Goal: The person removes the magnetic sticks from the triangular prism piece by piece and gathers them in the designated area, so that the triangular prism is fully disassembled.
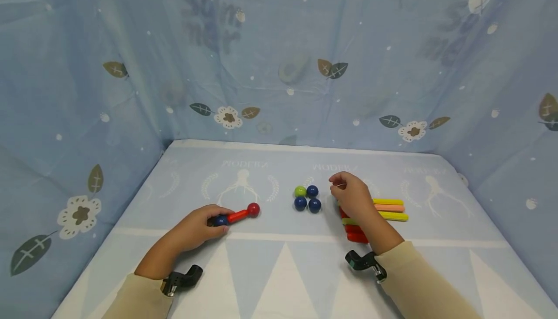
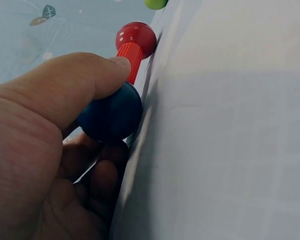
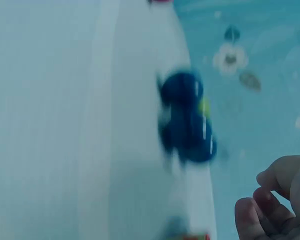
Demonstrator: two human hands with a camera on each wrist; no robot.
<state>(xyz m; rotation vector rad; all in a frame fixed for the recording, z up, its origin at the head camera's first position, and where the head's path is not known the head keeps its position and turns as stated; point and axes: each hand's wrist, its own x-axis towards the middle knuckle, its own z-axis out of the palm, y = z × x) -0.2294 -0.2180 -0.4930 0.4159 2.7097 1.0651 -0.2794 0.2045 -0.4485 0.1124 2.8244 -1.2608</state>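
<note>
My left hand grips a dumbbell-shaped piece at its blue ball, low over the table. From that ball a ridged red stick leads to a red ball at the far end. In the left wrist view the thumb lies along the blue ball and the start of the stick. My right hand is above a bundle of coloured sticks, its fingers loosely bent and nothing seen between them. The hand and forearm hide part of the bundle.
Between the hands sit a green ball and three blue balls, close together. The bundle's red sticks lie nearest me. A patterned blue curtain rises behind the table and along both sides.
</note>
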